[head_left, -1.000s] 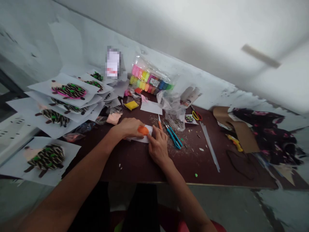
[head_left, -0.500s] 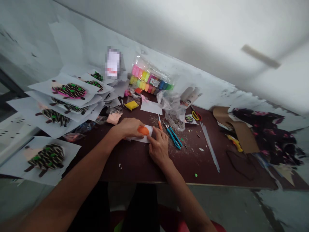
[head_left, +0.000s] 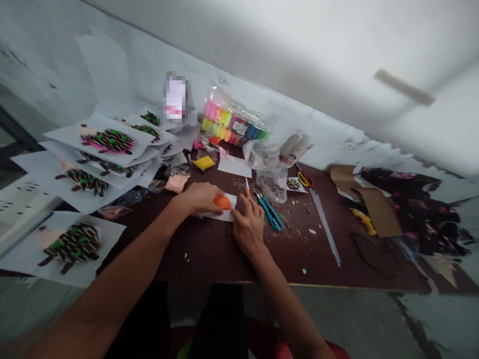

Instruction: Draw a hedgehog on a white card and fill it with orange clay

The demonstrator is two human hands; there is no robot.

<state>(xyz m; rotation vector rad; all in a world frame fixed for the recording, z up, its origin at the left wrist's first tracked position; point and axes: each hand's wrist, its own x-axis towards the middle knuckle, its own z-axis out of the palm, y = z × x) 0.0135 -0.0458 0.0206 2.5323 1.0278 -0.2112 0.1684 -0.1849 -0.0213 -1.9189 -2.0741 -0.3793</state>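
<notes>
My left hand [head_left: 198, 197] rests on a white paper strip [head_left: 224, 216], its fingers against a lump of orange modelling clay [head_left: 222, 202]. My right hand [head_left: 249, 224] lies just right of the clay, with its fingertips at the paper's right edge. Close beyond that hand are a slim orange-handled craft knife [head_left: 247, 187] and blue-handled tools [head_left: 269, 213]. The underside of the clay is hidden.
The dark brown table [head_left: 209, 259] holds clay crumbs, a clear bag of coloured clay packs [head_left: 234, 119], yellow-handled scissors [head_left: 305, 178] and a long ruler [head_left: 325, 227]. Paper sheets with hedgehog-like clay pictures [head_left: 107, 142] overlap at the left. Cardboard and patterned cloth [head_left: 411, 209] lie at the right.
My right hand has shifted slightly right, away from the clay, toward the paper's right edge. My left hand and the clay stay almost unmoved.
</notes>
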